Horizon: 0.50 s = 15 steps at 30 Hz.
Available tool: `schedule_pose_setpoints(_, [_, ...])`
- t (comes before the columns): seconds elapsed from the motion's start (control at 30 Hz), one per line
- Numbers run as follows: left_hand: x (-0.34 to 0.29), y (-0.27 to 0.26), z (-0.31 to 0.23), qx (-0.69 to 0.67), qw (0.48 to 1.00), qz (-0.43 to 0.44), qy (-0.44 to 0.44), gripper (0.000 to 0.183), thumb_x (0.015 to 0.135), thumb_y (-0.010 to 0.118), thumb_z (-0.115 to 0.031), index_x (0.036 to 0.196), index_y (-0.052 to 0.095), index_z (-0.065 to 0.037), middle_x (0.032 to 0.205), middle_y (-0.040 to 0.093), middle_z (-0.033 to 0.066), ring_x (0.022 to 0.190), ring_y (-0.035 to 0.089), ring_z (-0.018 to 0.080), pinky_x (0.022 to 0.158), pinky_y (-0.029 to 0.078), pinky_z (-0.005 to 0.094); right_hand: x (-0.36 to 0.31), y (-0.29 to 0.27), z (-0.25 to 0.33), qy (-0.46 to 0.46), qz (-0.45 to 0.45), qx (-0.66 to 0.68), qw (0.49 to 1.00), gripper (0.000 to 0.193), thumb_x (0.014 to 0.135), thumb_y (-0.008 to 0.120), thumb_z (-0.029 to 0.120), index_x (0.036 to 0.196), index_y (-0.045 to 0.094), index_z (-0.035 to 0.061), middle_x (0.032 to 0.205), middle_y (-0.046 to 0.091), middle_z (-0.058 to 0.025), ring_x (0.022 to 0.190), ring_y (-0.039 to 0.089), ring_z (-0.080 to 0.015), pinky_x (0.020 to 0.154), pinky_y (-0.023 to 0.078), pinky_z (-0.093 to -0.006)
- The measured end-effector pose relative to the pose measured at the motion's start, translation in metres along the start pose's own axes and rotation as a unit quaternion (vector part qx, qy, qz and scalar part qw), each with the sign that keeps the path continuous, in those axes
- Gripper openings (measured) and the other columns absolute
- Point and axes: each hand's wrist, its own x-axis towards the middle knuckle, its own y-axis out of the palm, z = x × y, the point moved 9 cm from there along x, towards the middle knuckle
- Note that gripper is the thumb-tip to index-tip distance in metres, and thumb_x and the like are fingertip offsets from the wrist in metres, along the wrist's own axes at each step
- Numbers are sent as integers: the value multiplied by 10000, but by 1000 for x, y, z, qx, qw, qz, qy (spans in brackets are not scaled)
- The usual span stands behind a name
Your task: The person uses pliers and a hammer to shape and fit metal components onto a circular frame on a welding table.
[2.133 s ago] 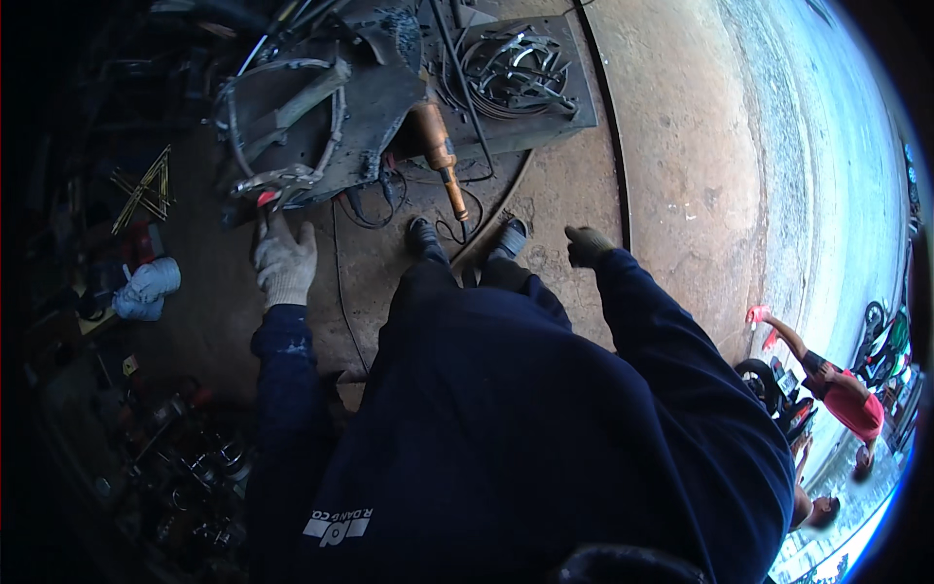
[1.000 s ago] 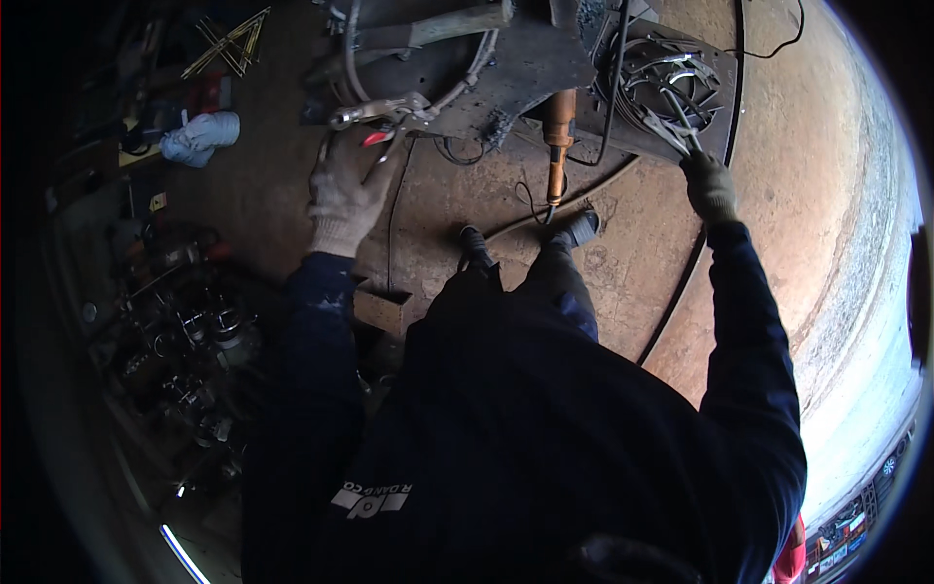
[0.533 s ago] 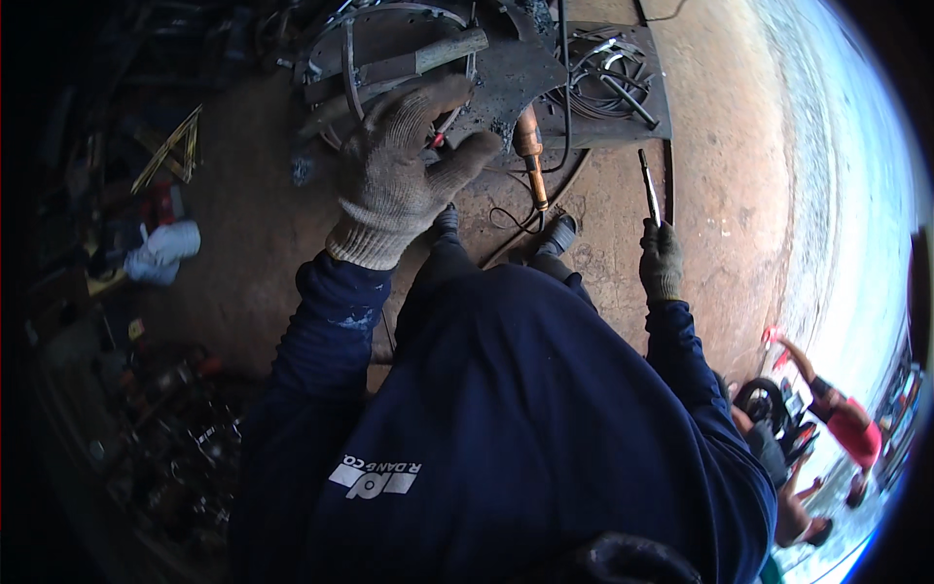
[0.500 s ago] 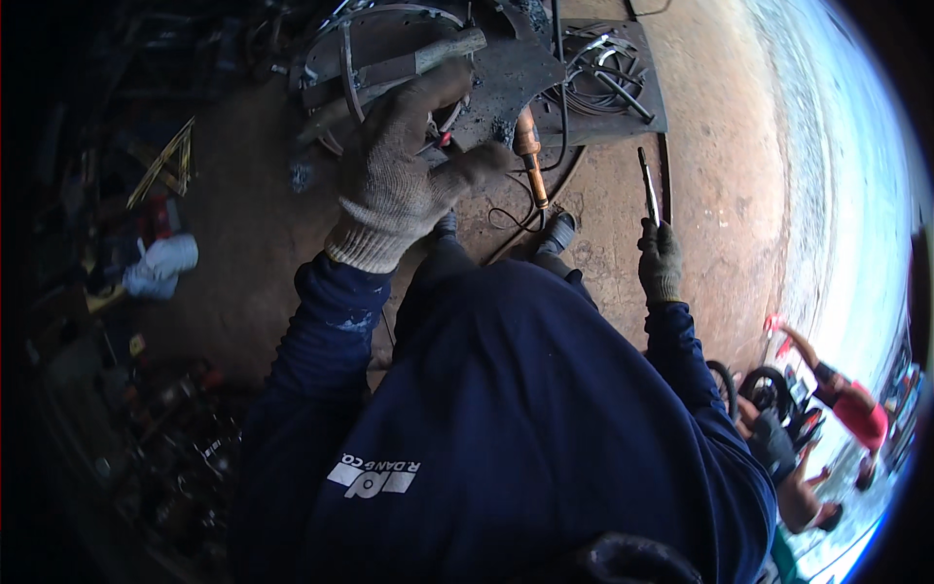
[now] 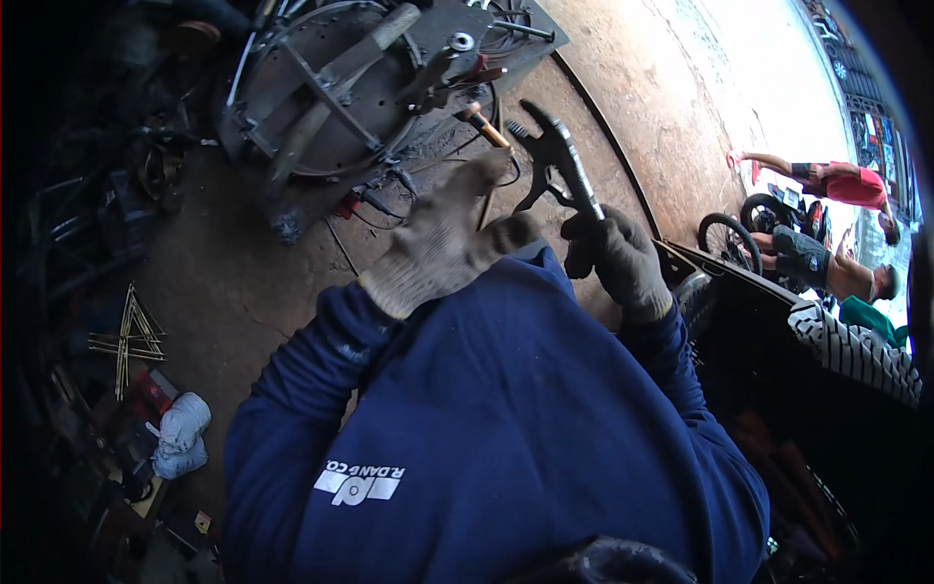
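My right hand (image 5: 623, 263), in a grey knit glove, is closed round one end of a pair of metal pliers (image 5: 569, 165). The pliers point up and away, with a long curved arm, a shorter branch and a coiled or threaded piece between. My left hand (image 5: 433, 238), gloved in the same grey, is held up to the left of them with its fingers apart and slightly blurred. Nothing shows in it, and a gap separates it from the pliers. Beyond the left fingertips lies a copper-coloured handle (image 5: 486, 127) with a cable.
A dark metal worktable (image 5: 258, 161) stands ahead, carrying a round ringed frame (image 5: 341, 161), a hammer-like wooden handle (image 5: 394, 24) and clamps. Cables run on the floor below. At left are brass-coloured rods (image 5: 126, 336) and white bags (image 5: 183, 428). Two people stand near bicycles (image 5: 730, 243) at right.
My right hand has brought the pliers inward and up beside my left hand, and they have turned to show their branches. My left hand has come down and back. The view has swung right.
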Motion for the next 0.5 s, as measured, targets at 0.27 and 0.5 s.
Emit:
schedule_pose_setpoints(0.27, [-41,3,29,-235,930,-146,-242,366,937,727,-343,1129,645,-42,1025,634,77,907,640,176,800,541,331,10,82,4,33,45,-250,967,473,971,659,308,1310,568,-10,1135,664,-132,1063,630,-224,945,501,-380])
schedule_pose_setpoints(0.5, [-74,-6,46,-394,833,-145,-360,510,901,733,-471,1154,592,-52,939,644,84,851,651,165,726,550,301,25,126,-22,178,140,73,971,935,907,749,259,1604,162,51,1348,535,-147,1217,552,-219,1024,460,-368])
